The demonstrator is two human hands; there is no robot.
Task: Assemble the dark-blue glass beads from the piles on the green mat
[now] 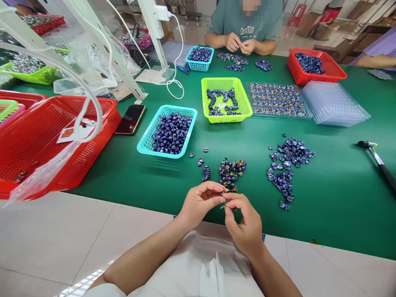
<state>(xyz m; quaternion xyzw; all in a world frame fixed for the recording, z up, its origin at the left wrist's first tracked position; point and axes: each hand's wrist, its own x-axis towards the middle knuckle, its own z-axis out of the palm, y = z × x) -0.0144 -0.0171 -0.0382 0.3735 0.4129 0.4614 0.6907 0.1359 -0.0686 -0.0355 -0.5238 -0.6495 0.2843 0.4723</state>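
Observation:
Close to the table's near edge, my left hand (201, 203) is closed in a pinch, with a small dark piece at its fingertips. My right hand (246, 222) meets it fingertip to fingertip, also pinching. A tiny pale, shiny piece (223, 206) shows at the right thumb and finger; its kind is too small to make out. Just beyond the fingers lies a pile of dark blue and orange pieces (230, 170). A short curved row of dark pieces (206, 173) is left of that pile. Shiny dark blue disc-like pieces (289, 154) are heaped to the right.
A blue basket (142, 144) holds dark rings; a green basket (227, 119) stands beyond. Clear trays (334, 105), a red basket (337, 76) and a hammer-like tool (379, 159) are right. Left are a phone (131, 119) and large red basket (93, 152). A person (247, 24) works opposite.

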